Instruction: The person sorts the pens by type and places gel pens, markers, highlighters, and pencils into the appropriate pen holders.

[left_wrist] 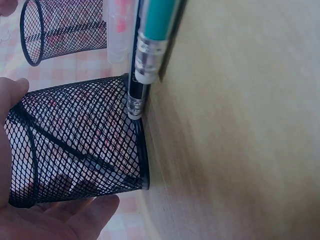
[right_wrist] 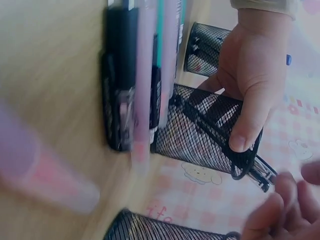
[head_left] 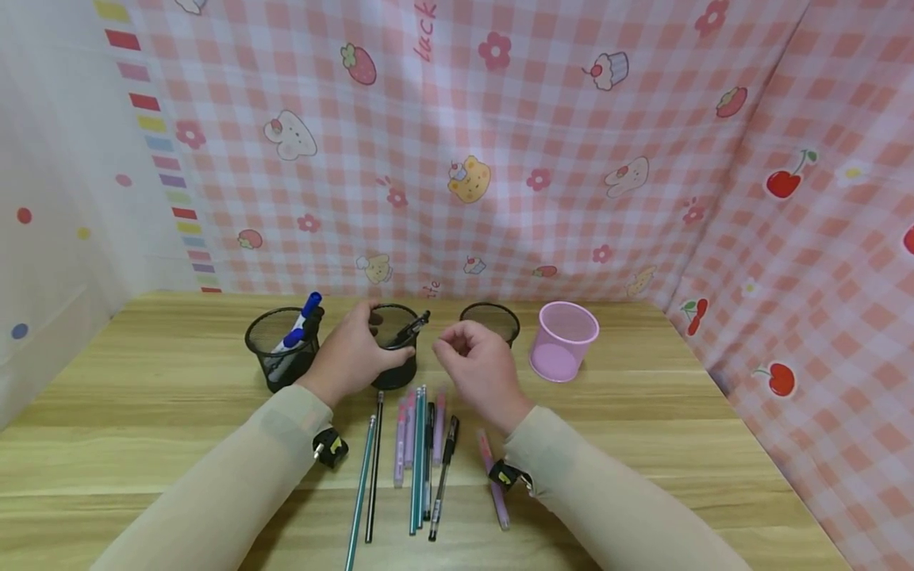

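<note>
My left hand [head_left: 357,353] grips a black mesh pen cup [head_left: 397,374] near its rim, thumb on the near side and fingers around the far side. Black pens [head_left: 412,327] lean inside this cup, their ends poking above the rim toward the right. Just right of those ends is my right hand [head_left: 485,377], its fingers loosely bent with nothing held. The right wrist view shows the right fingertips [right_wrist: 285,192] close by the pen ends [right_wrist: 262,175]. Through the mesh in the left wrist view, a slanting pen [left_wrist: 85,157] is visible.
Left stands a black mesh cup [head_left: 274,366] with blue-capped markers [head_left: 294,339]. Another black cup [head_left: 493,311] is partly hidden behind the right hand, beside a pink cup [head_left: 560,361]. Teal pencils [head_left: 360,492], a black pencil [head_left: 374,476], highlighters [head_left: 399,452] and black pens [head_left: 444,476] lie in front.
</note>
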Available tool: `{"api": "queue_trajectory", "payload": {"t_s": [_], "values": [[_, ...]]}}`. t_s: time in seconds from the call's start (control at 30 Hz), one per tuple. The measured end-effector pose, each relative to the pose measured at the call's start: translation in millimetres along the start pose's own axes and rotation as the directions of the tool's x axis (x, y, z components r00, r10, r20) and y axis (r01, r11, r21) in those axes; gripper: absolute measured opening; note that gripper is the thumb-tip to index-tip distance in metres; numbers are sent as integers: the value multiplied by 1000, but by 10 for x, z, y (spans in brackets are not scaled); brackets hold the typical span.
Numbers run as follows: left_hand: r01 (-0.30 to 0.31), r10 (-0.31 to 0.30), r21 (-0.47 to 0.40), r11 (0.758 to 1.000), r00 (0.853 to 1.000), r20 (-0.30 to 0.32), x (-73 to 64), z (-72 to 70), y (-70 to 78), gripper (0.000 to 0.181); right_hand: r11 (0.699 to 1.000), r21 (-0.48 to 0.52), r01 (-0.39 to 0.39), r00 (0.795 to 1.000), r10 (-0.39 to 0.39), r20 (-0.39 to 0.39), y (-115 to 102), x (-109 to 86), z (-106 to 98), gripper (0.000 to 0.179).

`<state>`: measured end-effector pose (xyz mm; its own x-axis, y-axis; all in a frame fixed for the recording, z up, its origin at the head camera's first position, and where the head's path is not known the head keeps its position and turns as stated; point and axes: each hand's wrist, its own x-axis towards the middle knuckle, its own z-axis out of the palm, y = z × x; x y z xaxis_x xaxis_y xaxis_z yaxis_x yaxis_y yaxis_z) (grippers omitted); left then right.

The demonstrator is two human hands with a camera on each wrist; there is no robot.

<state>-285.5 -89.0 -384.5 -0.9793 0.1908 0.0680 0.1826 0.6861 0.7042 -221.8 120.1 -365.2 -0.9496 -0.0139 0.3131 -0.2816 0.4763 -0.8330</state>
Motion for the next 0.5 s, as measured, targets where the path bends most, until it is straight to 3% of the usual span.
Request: {"api": "queue_trajectory", "payload": {"t_s": [0.1, 0.23, 0.37, 0.5], "values": [[-3, 3, 3, 1000, 1000, -4, 0, 4, -1, 107, 987, -158, -34, 986, 58, 153, -8, -24, -64, 10], [-3, 3, 4, 1000, 1000, -4, -5, 4, 0, 108, 940, -340, -18, 934, 137, 330, -12, -31, -146, 14], [-1, 1, 3, 1000, 1000, -2, -7, -3, -3, 108, 896, -444, 24, 877, 194, 439, 0, -26, -205, 20], [3, -2, 6, 1000, 1000, -5, -3, -7, -3, 108, 853, -519, 53, 829, 253, 500, 29, -26, -222, 23]]}}
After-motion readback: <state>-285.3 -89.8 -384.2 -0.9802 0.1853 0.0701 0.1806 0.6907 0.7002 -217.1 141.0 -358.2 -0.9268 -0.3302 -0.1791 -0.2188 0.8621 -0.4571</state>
